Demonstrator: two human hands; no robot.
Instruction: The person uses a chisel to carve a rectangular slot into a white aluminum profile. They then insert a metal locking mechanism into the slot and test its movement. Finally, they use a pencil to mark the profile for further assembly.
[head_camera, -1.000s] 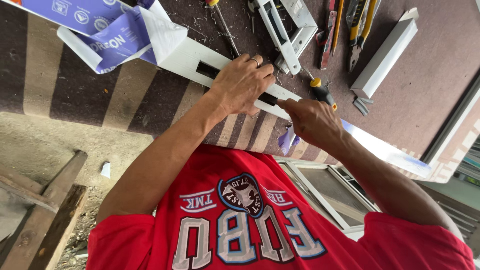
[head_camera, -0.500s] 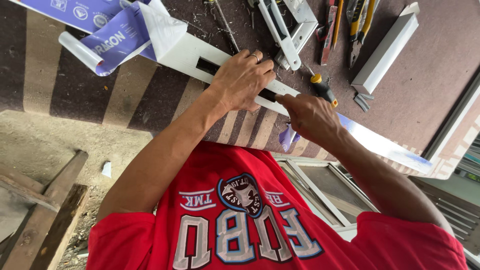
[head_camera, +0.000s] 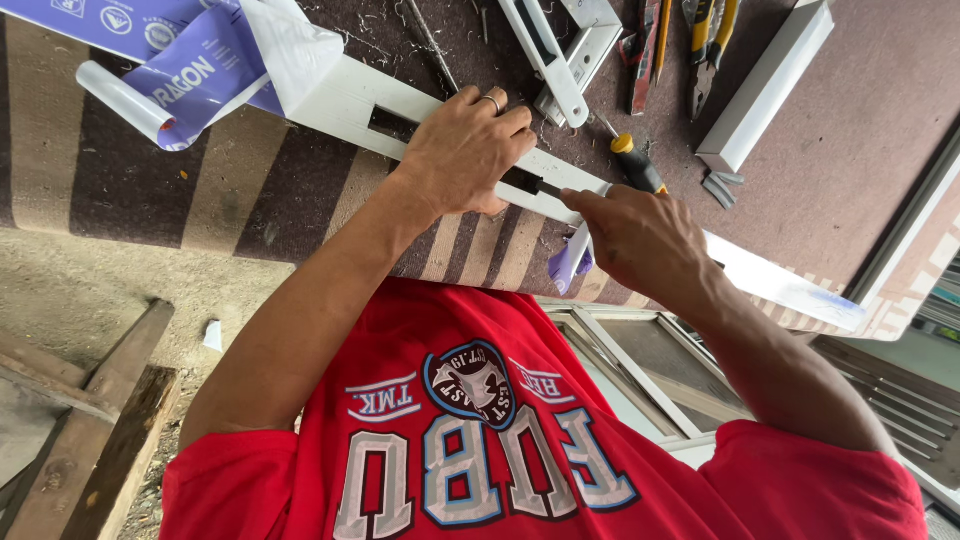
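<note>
The left grip (head_camera: 465, 150) lay clenched palm-down on a long white profile (head_camera: 345, 100), pinning it to the bench (head_camera: 850, 130) near the bench's front edge. The right grip (head_camera: 640, 235) was closed on a thin tool whose tip entered a dark slot (head_camera: 522, 182) cut in the profile, just beside the left hand; what kind of tool it was could not be told. A second slot (head_camera: 390, 122) showed further along the profile, toward the left corner.

At that left end, purple protective film (head_camera: 190, 75) with white round marks and lettering was peeled back from the profile and curled into a loose roll; a small purple scrap (head_camera: 565, 265) hung over the front edge under the right hand.

Behind the hands, toward the back of the bench, lay a white handle set (head_camera: 560, 50), a screwdriver (head_camera: 638, 165) with a yellow-and-black handle, yellow-handled pliers (head_camera: 712, 35) and a short white offcut (head_camera: 765, 85). The person wore a red shirt (head_camera: 500, 450) with a round crest and large pale letters.
</note>
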